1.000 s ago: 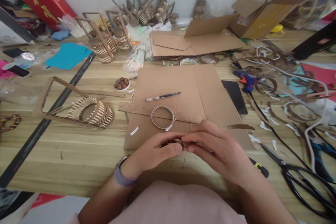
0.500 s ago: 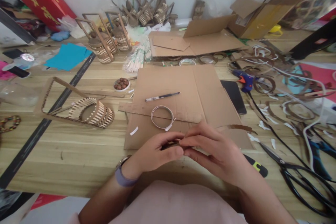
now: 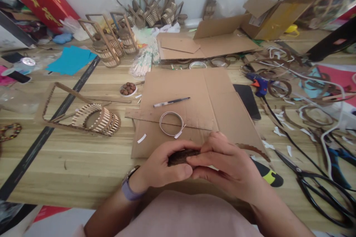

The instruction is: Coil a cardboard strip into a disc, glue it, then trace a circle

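Note:
My left hand is curled around a dark brown coiled strip, gripping it between thumb and fingers. The fingertips of my right hand pinch the same coil at its right side and cover part of it. A loose brown strip curves out behind my right hand; where it joins the coil is hidden. Just beyond my hands, a thin ring with a small white paper piece at its edge lies on the flat cardboard. A pen rests farther back on that cardboard.
Left lies a slatted basket with a long handle, near a dish of brown balls. Scissors, a cutter with a yellow-green patch and a blue glue gun are at right. Several finished baskets stand behind.
My right hand has shifted and turned slightly, and more of the brown coil shows between my hands. The loose strip now bends lower at right, uncovering more of the cutter.

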{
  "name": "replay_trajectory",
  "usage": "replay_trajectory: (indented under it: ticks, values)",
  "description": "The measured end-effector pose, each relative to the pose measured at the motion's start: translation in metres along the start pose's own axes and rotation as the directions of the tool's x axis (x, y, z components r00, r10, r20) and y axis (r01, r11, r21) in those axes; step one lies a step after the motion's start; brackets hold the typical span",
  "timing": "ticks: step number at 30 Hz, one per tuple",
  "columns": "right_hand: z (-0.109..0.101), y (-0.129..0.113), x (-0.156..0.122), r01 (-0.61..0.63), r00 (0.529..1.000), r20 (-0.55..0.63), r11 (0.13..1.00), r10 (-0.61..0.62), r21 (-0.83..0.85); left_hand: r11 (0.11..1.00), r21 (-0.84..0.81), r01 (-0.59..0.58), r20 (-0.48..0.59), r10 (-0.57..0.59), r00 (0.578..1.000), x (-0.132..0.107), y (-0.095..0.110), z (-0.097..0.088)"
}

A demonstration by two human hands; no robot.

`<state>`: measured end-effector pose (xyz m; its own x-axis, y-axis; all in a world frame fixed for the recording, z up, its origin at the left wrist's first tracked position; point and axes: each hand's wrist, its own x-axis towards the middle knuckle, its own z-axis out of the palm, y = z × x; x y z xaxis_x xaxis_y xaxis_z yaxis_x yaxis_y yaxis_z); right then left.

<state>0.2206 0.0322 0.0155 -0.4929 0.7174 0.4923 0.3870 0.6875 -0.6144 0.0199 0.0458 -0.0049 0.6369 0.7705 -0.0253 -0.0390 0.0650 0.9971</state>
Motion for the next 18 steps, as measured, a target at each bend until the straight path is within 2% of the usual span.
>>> replay_trajectory:
  ticks: [7, 12, 14, 18]
  values:
    - [-0.0018, 0.0017, 0.0021, 0.028, 0.999, -0.042, 0.998, -0.025, 0.064, 0.989, -0.092, -0.116, -0.021, 0.115, 0.993, -0.0053, -0.0010, 0.0009]
    - [-0.0013, 0.0080, 0.0026, 0.052, 0.997, -0.053, 0.994, -0.047, 0.091, 0.995, -0.077, -0.066, -0.030, 0.064, 0.997, -0.0089, 0.0024, 0.0001]
    - [-0.0013, 0.0088, 0.0026, 0.090, 0.994, -0.071, 0.993, -0.085, 0.073, 0.995, -0.063, -0.073, -0.025, 0.072, 0.997, -0.0089, 0.0030, -0.0002]
    - [-0.0027, 0.0066, 0.0004, 0.137, 0.986, -0.090, 0.989, -0.142, -0.056, 0.979, 0.001, -0.204, 0.019, 0.204, 0.979, -0.0057, 0.0014, -0.0025]
